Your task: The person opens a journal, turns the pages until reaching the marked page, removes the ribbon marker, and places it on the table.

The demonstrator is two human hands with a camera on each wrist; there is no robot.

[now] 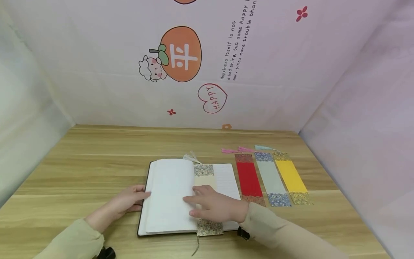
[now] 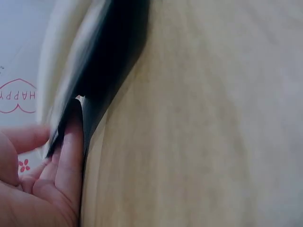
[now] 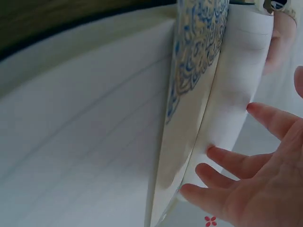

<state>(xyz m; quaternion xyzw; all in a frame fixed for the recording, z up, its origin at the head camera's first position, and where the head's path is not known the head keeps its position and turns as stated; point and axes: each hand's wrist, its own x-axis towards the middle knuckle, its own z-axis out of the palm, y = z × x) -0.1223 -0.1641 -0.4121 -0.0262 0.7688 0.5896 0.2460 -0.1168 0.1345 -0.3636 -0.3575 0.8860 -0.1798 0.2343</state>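
An open notebook (image 1: 171, 194) with a dark cover lies on the table in the head view. A cream bookmark (image 1: 206, 180) with patterned lace-like ends and a pale tassel (image 1: 192, 157) lies along its middle fold, over the right-hand page. My left hand (image 1: 129, 201) grips the notebook's left edge; the left wrist view shows its thumb at the pages and its fingers (image 2: 71, 161) under the dark cover (image 2: 113, 52). My right hand (image 1: 216, 207) reaches over the bookmark, fingers spread. In the right wrist view its fingertips (image 3: 215, 152) touch the curved left-hand page (image 3: 236, 90).
To the notebook's right lie a red bookmark (image 1: 248, 178), a pale grey bookmark (image 1: 271, 178) with blue ends and a yellow bookmark (image 1: 291, 176), tassels pointing away. A thin ribbon (image 1: 197, 246) hangs from the notebook's lower edge. Printed cloth (image 1: 258, 100) stands behind the wooden table (image 1: 97, 154).
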